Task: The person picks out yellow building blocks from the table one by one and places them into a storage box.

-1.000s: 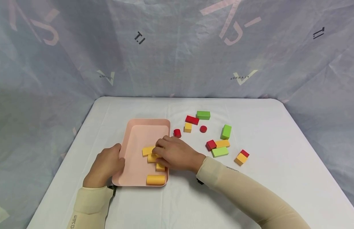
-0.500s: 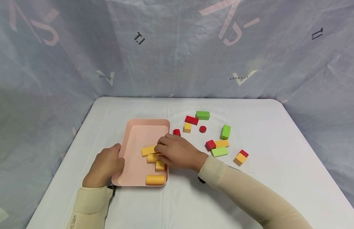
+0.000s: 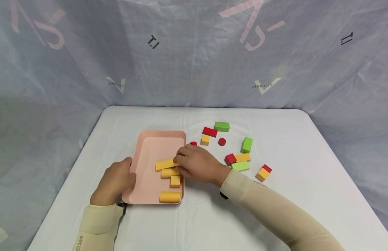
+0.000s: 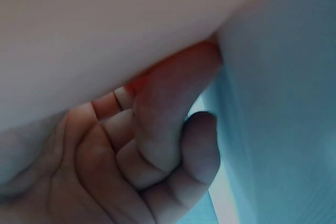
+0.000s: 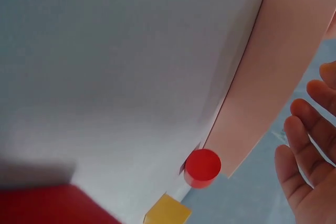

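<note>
A pink tray (image 3: 159,146) stands left of the table's middle. My left hand (image 3: 116,181) grips its left rim; curled fingers (image 4: 199,145) show against its side in the left wrist view. Inside lie a long yellow block (image 3: 165,165), two yellow cylinders (image 3: 170,197) and a small yellow block (image 3: 175,181). Over the right rim is my right hand (image 3: 200,164), covering the long block's right end. Its fingers (image 5: 304,140) look loosely bent and apart in the right wrist view, with nothing seen between them. A red cylinder (image 5: 202,166) stands just outside the tray, partly hidden in the head view.
Right of the tray lie green blocks (image 3: 222,126), a flat red block (image 3: 210,131), a yellow cube (image 3: 205,140) and a red disc (image 3: 222,142). Nearer are a red cube (image 3: 230,159) against other blocks and a yellow-and-red pair (image 3: 263,173). Grey cloth (image 3: 194,62) hangs behind.
My right hand has drawn back a little to the right and away from me, uncovering more of the yellow blocks and hiding more of the red cylinder. The left hand stays put.
</note>
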A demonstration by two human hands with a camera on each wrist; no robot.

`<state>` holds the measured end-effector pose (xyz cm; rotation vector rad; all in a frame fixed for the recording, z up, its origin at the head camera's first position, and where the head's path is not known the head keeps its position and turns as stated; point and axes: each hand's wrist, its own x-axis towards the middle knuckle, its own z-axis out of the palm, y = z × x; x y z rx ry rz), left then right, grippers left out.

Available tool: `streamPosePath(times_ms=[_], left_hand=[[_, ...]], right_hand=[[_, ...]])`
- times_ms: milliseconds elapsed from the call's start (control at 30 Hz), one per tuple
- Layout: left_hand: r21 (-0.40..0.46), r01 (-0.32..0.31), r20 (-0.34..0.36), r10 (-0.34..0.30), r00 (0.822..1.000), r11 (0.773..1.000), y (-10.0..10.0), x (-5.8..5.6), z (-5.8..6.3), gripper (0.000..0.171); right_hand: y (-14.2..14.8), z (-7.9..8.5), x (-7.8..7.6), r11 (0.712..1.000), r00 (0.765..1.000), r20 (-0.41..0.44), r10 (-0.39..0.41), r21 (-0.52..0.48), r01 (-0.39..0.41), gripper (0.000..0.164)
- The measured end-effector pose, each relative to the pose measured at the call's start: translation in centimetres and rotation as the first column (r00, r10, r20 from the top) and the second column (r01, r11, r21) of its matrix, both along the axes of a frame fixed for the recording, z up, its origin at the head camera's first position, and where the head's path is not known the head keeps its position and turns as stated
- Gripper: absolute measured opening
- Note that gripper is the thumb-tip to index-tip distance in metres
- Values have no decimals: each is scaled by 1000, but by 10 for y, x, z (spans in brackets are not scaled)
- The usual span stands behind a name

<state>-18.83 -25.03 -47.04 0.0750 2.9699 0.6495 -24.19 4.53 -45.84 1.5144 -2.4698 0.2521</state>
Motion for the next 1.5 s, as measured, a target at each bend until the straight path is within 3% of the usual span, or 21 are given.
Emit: streamPosePath(times_ms=[533, 800, 1067, 1500], left_hand=[[-4, 2, -5, -2, 1000, 1000, 0, 0, 1, 13], [-3, -3, 13, 3, 1000, 1000, 0, -1, -2, 14], [-9, -9, -1, 9, 1000, 1000, -1, -1, -2, 15], [14, -1, 16, 1, 1000, 1000, -2, 0, -1, 14]], right_hand=[[7, 2, -13, 999, 999, -29, -21, -47, 20, 22], [15, 3, -17, 997, 998, 0, -65, -42, 65, 24], [20, 7, -24, 996, 996, -39, -81, -42, 79, 23], [28, 1, -32, 980, 979, -26, -200, -18, 200, 24]])
